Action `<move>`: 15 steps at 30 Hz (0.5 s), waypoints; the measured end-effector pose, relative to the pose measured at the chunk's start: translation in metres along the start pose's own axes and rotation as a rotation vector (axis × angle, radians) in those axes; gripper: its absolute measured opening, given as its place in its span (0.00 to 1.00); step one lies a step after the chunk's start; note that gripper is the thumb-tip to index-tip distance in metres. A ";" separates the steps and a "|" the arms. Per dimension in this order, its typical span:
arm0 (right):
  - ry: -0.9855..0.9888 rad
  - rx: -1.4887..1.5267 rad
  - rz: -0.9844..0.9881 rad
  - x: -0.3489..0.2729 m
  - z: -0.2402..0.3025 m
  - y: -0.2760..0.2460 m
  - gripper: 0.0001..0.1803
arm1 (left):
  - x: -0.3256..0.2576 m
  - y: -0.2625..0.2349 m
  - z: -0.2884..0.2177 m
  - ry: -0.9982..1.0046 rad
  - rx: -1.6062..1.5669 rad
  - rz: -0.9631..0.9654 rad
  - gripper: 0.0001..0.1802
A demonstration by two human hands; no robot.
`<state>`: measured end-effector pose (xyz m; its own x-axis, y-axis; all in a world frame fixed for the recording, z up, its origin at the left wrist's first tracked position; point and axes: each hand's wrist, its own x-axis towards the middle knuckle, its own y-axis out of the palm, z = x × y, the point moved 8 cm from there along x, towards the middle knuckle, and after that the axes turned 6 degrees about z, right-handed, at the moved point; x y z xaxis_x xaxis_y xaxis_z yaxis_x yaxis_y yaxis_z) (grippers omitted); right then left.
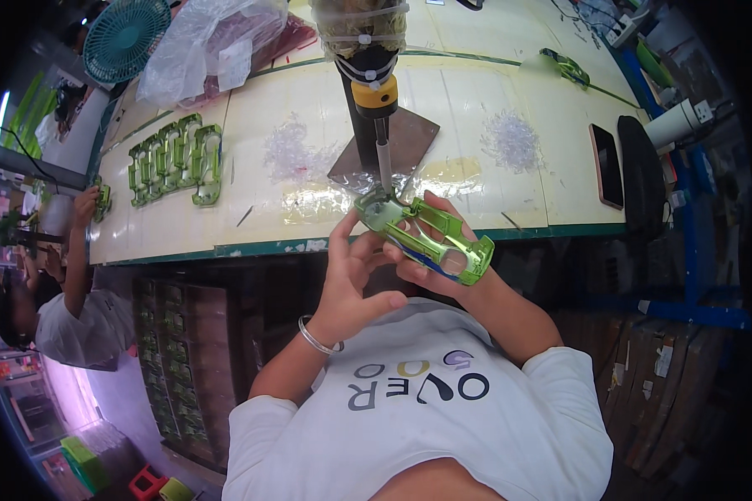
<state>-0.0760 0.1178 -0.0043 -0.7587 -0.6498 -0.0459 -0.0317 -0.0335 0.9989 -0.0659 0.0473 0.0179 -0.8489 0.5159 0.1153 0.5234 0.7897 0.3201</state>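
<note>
A shiny green plastic shell, shaped like a toy car body with openings, is held tilted over the table's front edge. My right hand grips it from its far right side, fingers partly behind it. My left hand is at the shell's left end, its index finger against the edge, the other fingers curled and the thumb stretched away. Above that end hangs an upright power screwdriver with a yellow collar. Its metal bit reaches down to the shell; whether the tip touches cannot be made out.
Several green shells stand in a row at left. Small clear pieces lie in two piles beside the brown base plate. A phone and dark case lie at right. A co-worker's hand is at far left.
</note>
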 end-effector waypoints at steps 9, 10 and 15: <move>0.065 -0.027 0.110 0.001 0.003 0.012 0.26 | 0.002 0.008 -0.010 -0.002 0.068 0.084 0.60; 0.059 -0.021 0.089 0.001 0.003 0.013 0.26 | 0.002 0.009 -0.010 0.003 0.076 0.096 0.60; 0.126 -0.015 0.123 -0.002 0.001 0.017 0.25 | 0.000 0.012 -0.012 0.023 0.088 0.142 0.62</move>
<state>-0.0758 0.1190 0.0127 -0.6688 -0.7397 0.0752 0.0663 0.0414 0.9969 -0.0609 0.0531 0.0328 -0.7671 0.6172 0.1749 0.6415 0.7361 0.2161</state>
